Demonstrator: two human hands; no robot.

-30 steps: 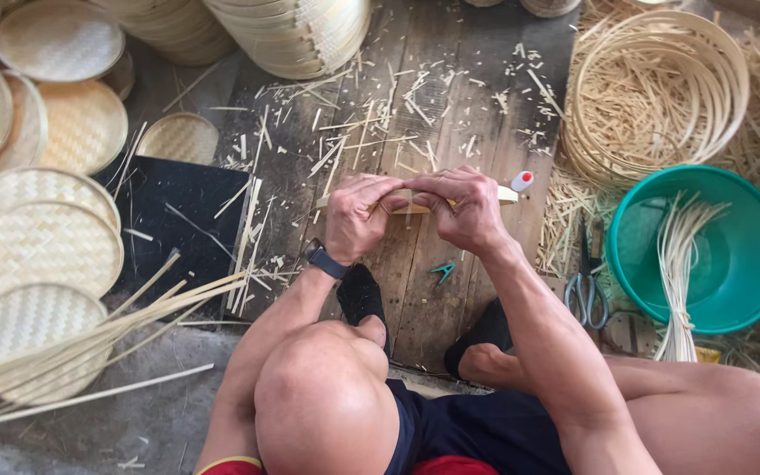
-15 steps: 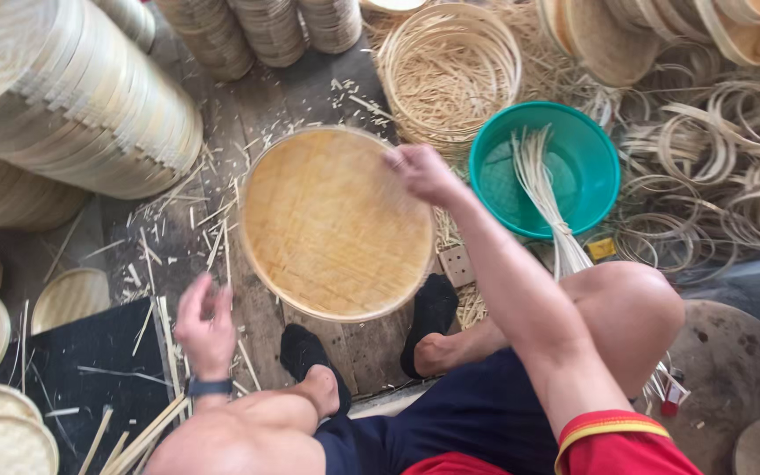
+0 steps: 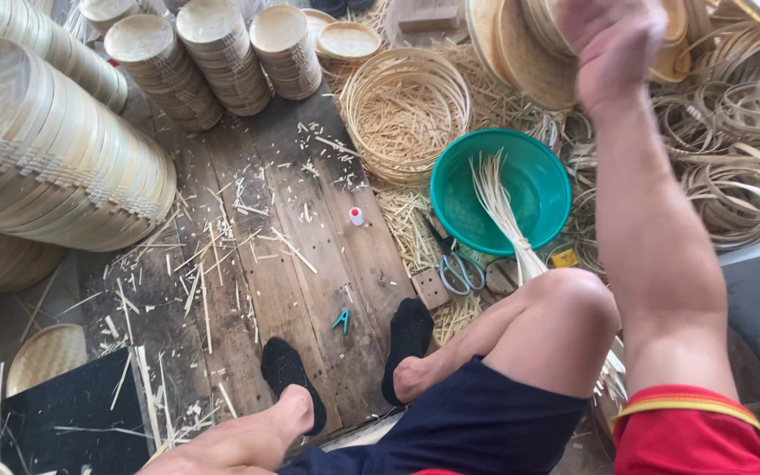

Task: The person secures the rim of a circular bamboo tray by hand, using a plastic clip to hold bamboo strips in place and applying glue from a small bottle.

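My right hand [image 3: 613, 40] is raised at the top right, blurred, in front of a leaning stack of round woven bamboo trays [image 3: 521, 53]. I cannot tell whether it touches or holds a tray. My right forearm runs down the right side of the view. My left hand is out of sight; only my knees and my feet in black socks [image 3: 411, 339] show, resting on the wooden plank floor [image 3: 257, 264]. Nothing lies between my feet except a small green clip [image 3: 341, 321].
A green basin [image 3: 538, 176] holding pale bamboo strips [image 3: 496, 207] stands right of my feet, with scissors [image 3: 457, 271] beside it. Behind it sits a bamboo hoop basket [image 3: 406, 110] of shavings. Tray stacks [image 3: 54, 158] fill the left and back, bamboo rings [image 3: 741, 149] the right. A small white bottle [image 3: 356, 215] stands on the planks.
The round woven tray my right hand held over the planks is gone from there. That hand has risen to the tray stack at the top right, and my left hand has left the view.
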